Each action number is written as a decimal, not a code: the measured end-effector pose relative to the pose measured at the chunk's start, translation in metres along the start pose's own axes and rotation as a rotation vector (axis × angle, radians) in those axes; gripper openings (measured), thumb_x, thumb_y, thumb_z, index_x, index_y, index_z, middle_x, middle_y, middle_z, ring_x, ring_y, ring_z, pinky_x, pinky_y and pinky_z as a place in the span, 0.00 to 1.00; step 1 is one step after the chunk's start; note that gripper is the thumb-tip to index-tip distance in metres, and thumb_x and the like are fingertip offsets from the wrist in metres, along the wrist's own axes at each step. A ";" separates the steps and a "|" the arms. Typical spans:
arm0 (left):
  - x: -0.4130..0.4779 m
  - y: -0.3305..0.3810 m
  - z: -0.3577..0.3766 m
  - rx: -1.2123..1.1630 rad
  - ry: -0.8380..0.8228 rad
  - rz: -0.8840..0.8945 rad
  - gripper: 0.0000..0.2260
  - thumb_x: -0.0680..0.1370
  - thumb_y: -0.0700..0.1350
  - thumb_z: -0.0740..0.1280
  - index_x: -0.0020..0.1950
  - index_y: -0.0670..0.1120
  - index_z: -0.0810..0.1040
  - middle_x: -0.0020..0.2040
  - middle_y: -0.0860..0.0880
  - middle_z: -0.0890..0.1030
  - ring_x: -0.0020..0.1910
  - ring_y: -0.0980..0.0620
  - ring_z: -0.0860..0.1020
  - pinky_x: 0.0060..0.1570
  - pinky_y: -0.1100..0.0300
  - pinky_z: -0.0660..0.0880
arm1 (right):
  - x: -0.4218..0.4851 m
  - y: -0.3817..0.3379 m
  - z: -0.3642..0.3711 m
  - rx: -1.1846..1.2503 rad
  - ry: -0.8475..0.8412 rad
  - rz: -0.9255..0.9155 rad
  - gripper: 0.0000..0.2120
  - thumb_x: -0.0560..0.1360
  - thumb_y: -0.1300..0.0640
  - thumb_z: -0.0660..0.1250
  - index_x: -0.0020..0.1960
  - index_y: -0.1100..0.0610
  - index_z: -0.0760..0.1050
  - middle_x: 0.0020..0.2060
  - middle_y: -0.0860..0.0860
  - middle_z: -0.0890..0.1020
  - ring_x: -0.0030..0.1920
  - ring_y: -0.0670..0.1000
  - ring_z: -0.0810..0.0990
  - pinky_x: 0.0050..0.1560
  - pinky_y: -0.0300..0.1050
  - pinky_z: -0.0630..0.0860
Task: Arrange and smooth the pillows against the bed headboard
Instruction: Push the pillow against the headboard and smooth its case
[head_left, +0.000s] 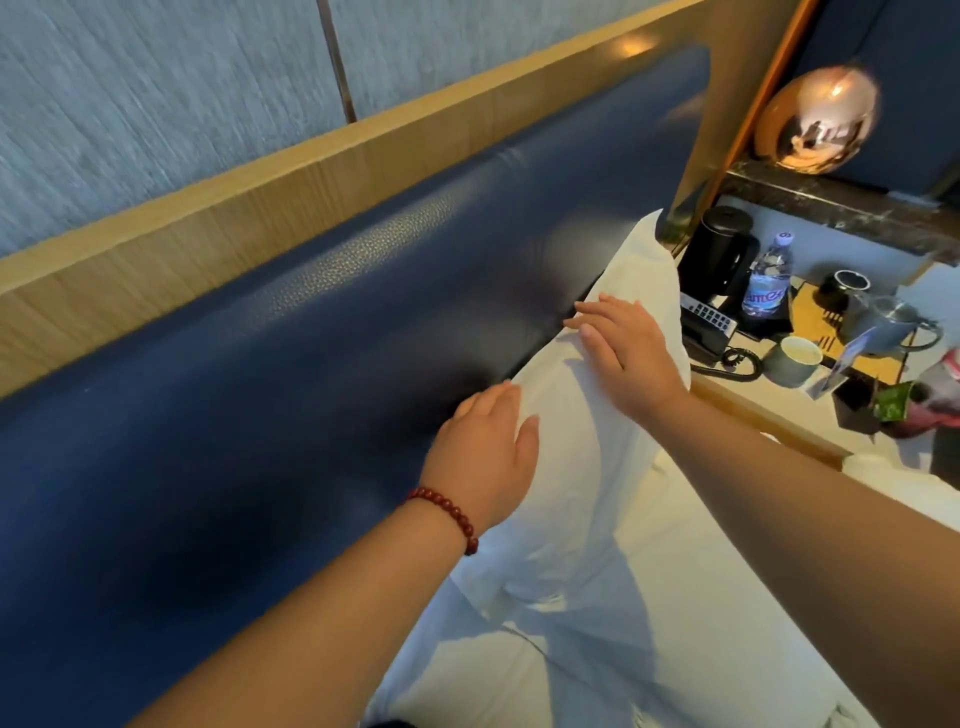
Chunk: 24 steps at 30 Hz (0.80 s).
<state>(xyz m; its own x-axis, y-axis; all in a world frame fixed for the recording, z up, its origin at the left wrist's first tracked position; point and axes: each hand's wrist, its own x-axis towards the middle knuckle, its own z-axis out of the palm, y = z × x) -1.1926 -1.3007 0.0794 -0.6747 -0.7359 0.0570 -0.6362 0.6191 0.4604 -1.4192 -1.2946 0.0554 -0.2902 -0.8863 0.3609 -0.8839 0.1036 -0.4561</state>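
A white pillow (576, 467) stands on its edge, leaning against the dark blue padded headboard (311, 364) with its wooden frame (260, 208) above. My left hand (488, 452), with a red bead bracelet at the wrist, lies flat on the pillow's upper left edge where it meets the headboard. My right hand (623, 348) rests flat, fingers spread, on the pillow's top further right. Neither hand grips the fabric. White bedding (597, 665) lies below the pillow; whether it is a second pillow I cannot say.
To the right stands a bedside table (810, 415) with a black kettle (719, 249), a water bottle (769, 275), a telephone (706, 322), a cup (795, 353), a glass teapot (883, 322) and a small plant (893, 405). A copper globe lamp (815, 119) hangs above it.
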 end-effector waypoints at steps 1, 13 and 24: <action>0.009 0.005 0.000 -0.017 0.002 0.028 0.21 0.83 0.51 0.53 0.74 0.44 0.65 0.74 0.48 0.67 0.72 0.47 0.65 0.69 0.52 0.65 | -0.004 -0.001 0.002 0.028 -0.004 -0.032 0.28 0.81 0.43 0.44 0.60 0.53 0.80 0.63 0.50 0.79 0.68 0.51 0.71 0.75 0.52 0.55; 0.067 0.015 0.012 0.033 -0.345 0.027 0.28 0.83 0.55 0.53 0.79 0.44 0.52 0.78 0.47 0.59 0.75 0.47 0.60 0.71 0.52 0.62 | 0.045 0.066 -0.028 -0.196 -0.118 0.003 0.22 0.85 0.48 0.47 0.68 0.52 0.76 0.71 0.50 0.73 0.74 0.54 0.64 0.74 0.51 0.54; 0.109 0.030 0.029 0.066 -0.270 0.120 0.29 0.83 0.56 0.51 0.80 0.46 0.48 0.80 0.49 0.52 0.78 0.50 0.52 0.75 0.52 0.56 | 0.063 0.087 -0.010 0.041 -0.042 -0.151 0.24 0.80 0.46 0.48 0.54 0.56 0.81 0.53 0.53 0.82 0.56 0.55 0.78 0.62 0.52 0.70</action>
<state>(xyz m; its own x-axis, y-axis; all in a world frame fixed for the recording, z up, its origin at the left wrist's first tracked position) -1.2957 -1.3546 0.0736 -0.8161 -0.5622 -0.1337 -0.5627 0.7205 0.4052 -1.5178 -1.3372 0.0472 -0.1386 -0.9085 0.3942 -0.9003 -0.0503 -0.4323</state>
